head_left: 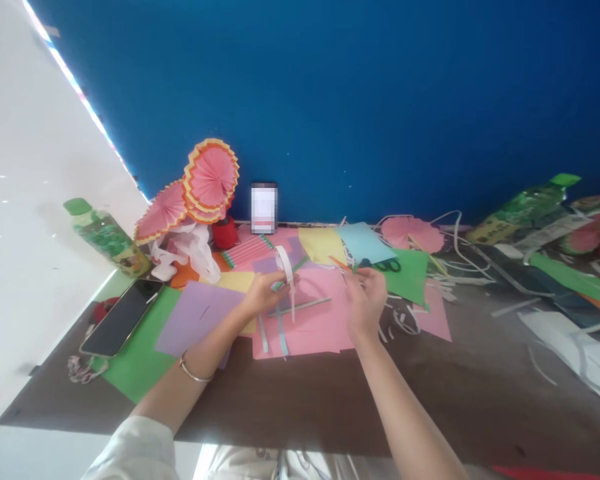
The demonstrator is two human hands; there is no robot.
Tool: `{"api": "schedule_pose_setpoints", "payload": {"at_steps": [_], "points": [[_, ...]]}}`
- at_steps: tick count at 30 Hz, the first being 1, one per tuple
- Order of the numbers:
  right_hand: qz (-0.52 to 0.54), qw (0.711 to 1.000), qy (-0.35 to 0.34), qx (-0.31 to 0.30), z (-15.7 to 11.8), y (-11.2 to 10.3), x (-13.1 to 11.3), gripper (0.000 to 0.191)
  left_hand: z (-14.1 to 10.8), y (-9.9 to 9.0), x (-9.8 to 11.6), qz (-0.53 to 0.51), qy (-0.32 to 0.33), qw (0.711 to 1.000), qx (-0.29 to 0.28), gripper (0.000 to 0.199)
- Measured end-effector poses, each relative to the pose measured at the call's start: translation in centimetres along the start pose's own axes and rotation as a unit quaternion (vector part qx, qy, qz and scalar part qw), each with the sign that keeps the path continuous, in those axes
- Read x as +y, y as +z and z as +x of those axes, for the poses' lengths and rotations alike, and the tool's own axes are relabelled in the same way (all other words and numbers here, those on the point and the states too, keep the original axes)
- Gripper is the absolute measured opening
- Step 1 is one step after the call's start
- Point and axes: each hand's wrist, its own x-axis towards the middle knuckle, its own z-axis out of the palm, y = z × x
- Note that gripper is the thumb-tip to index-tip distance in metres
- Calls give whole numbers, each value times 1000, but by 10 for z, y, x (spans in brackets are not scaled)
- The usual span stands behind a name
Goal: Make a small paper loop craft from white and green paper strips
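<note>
White paper, thin and floppy: that is the strip (pixel 286 268) my left hand (pixel 263 293) holds just above the pink sheet (pixel 313 327) at the middle of the surface (pixel 300 407). I judge it nearly weightless, soft enough to crease at a careless squeeze and easy to tear, so a light pinch near the curl, where it is already taken, suits it best. My left fingers (pixel 275 279) are pressed together on it, pinching just below the loop. Its upper end curls over in a loop away from me, towards the blue wall (pixel 330 87), and the free tail hangs down towards me, so its long axis runs roughly from far to near and close to upright. My right hand (pixel 365 297) sits close beside it, apart from the strip, fingers drawn together near a green sliver (pixel 356 267); I cannot tell whether they grip it. Scissors (pixel 387 265) lie just beyond that hand on green paper (pixel 410 277), and a phone (pixel 121 317) rests well to the left.
</note>
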Motion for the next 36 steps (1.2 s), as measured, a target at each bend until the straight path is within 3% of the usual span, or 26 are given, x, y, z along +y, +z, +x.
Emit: {"api": "schedule_pose_setpoints", "payload": {"at_steps": [4, 6, 8, 17, 20, 23, 25, 28, 36], "points": [[-78, 977, -85, -178, -10, 3, -7, 18, 0, 0, 2, -17, 15, 1000, -4, 22], [-87, 960, -72, -257, -16, 7, -9, 17, 0, 0, 3, -25, 16, 999, -10, 23], [-79, 951, -33, -298, -22, 10, -10, 18, 0, 1, 5, -25, 12, 999, -19, 21], [7, 931, 153, -333, -20, 10, -12, 23, 2, 1, 11, -47, -21, 998, -48, 17], [64, 906, 225, -353, -15, 10, -11, 22, 4, -2, 13, -136, -27, 987, -82, 41], [100, 891, 282, -342, -13, 9, -11, 20, 5, -4, 15, -259, -47, 958, -117, 60], [112, 884, 304, -337, -12, 9, -11, 18, 6, -3, 16, -297, -83, 946, -101, 57], [126, 872, 324, -344, -12, 8, -10, 16, 7, 1, 17, -283, -121, 950, -56, 50], [184, 840, 368, -354, -15, 9, -16, 17, 8, 2, 25, -241, -89, 966, -19, 40]]}}
